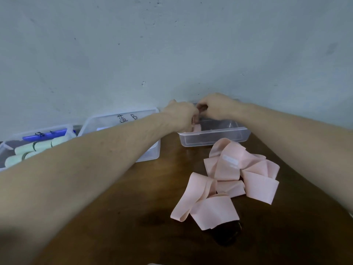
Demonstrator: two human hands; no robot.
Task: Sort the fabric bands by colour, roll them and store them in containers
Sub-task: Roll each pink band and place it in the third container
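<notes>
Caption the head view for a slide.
Both hands lower a pink fabric roll into the clear plastic container.

Your left hand point(182, 114) and right hand point(216, 107) meet over the right-hand clear container point(214, 137), fingers curled around a small pink roll point(196, 128) at its near-left corner. Just in front of that container, loose pink bands point(229, 180) lie tangled on the brown table point(133, 217). Your left forearm crosses the middle container point(122, 121), marked "B". At far left, a third container point(11, 146) holds pale green rolls point(38, 147) and something blue point(44, 135).
</notes>
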